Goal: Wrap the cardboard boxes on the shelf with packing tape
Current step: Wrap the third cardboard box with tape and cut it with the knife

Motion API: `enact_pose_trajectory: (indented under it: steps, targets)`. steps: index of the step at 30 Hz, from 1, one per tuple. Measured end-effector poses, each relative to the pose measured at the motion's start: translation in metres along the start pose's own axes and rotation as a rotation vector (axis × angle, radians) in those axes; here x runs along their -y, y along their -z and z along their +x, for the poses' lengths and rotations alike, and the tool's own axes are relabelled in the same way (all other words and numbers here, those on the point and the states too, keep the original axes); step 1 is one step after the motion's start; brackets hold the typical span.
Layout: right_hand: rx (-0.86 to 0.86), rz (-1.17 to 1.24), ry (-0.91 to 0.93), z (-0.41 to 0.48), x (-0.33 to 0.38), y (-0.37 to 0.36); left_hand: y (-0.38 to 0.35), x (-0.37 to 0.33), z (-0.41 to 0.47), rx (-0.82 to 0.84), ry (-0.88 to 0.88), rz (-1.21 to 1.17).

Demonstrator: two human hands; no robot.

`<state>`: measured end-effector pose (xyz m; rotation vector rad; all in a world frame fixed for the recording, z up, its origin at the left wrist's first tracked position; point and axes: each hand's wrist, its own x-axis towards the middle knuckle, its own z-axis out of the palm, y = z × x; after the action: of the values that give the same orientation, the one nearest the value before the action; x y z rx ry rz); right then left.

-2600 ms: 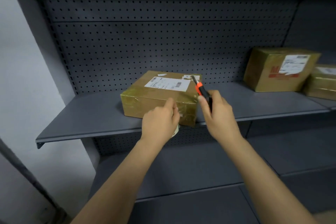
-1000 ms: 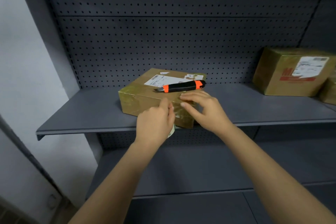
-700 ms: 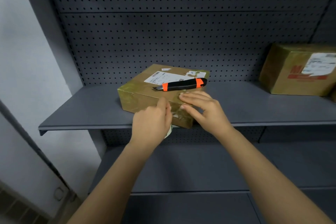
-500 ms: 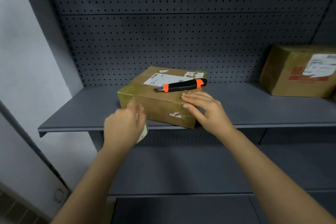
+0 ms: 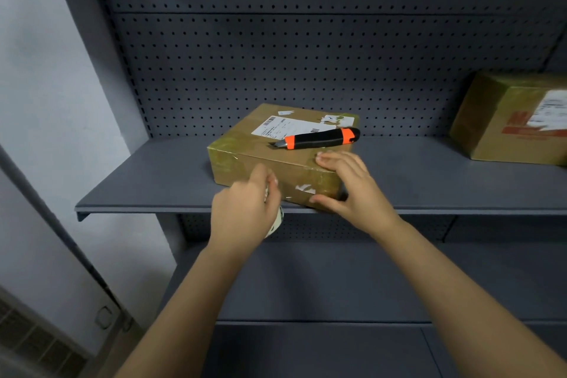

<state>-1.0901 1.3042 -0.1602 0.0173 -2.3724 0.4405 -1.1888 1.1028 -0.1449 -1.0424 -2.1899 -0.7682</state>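
Note:
A flat cardboard box (image 5: 245, 144) wrapped in glossy tape lies on the grey shelf (image 5: 147, 181), with a white label on its top. A black and orange utility knife (image 5: 319, 139) lies across the box top. My left hand (image 5: 242, 209) grips a roll of packing tape (image 5: 277, 218), mostly hidden behind my fingers, right in front of the box's front face. My right hand (image 5: 352, 187) rests on the box's front right corner, fingers straight on the top edge and thumb against the front face.
A second taped box (image 5: 515, 120) with a white and red label stands at the right of the shelf. A perforated back panel (image 5: 306, 55) closes the shelf behind. A lower shelf (image 5: 322, 279) runs beneath. A pale wall (image 5: 46, 101) is on the left.
My right hand put the knife down on the box top and moved to the box's front right corner. My left hand swung the tape roll leftward, then came back toward the front face.

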Motion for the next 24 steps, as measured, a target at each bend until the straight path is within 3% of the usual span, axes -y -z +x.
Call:
enact_pose_trajectory:
  steps: [7,15,18,21,24]
  targets:
    - [-0.258,0.095,-0.032,0.011,0.013,-0.007,-0.002,-0.001,0.0,0.015,0.013,-0.025]
    - [-0.304,0.223,-0.105,0.017,0.017,-0.008,0.0,-0.004,-0.002,0.037,0.04,-0.038]
    - [-0.255,0.284,-0.166,0.017,0.019,-0.001,0.001,-0.006,-0.003,0.03,0.059,-0.061]
    - [-0.06,0.323,-0.164,0.016,0.013,0.012,0.004,-0.008,-0.003,0.081,0.069,-0.087]
    - [-0.003,0.228,-0.12,0.015,0.011,0.016,0.006,-0.011,-0.004,0.078,0.066,-0.126]
